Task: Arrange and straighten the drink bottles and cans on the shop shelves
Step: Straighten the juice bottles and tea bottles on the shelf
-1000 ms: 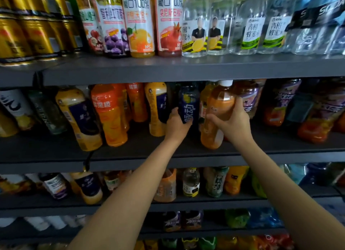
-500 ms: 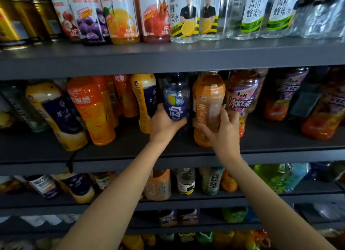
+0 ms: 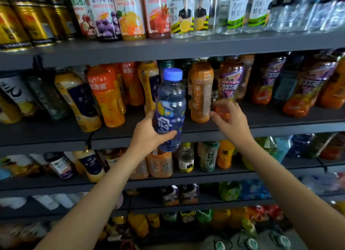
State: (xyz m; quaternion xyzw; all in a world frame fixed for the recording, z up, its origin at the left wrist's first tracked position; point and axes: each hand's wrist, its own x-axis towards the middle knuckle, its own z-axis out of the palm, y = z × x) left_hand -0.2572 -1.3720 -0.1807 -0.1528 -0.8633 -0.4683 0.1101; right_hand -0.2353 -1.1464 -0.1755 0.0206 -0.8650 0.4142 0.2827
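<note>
My left hand [image 3: 149, 135] grips a clear blue bottle [image 3: 172, 104] with a blue cap, held upright in front of the middle shelf's edge [image 3: 205, 134]. An orange-brown tea bottle [image 3: 200, 90] stands upright on that shelf just right of it. My right hand [image 3: 230, 119] hovers beside the tea bottle's base with fingers loosely spread, holding nothing. A purple-labelled red tea bottle [image 3: 230, 81] stands behind my right fingers.
Orange juice bottles [image 3: 106, 94] and yellow bottles with dark labels [image 3: 80, 100] lean on the middle shelf's left. Gold cans [image 3: 24, 18], juice bottles and clear water bottles [image 3: 239, 12] fill the top shelf. Lower shelves hold more mixed bottles [image 3: 186, 160].
My left hand has pulled the blue bottle out from the shelf row to its front edge. My right hand has let go of the orange-brown tea bottle, which now stands on the shelf.
</note>
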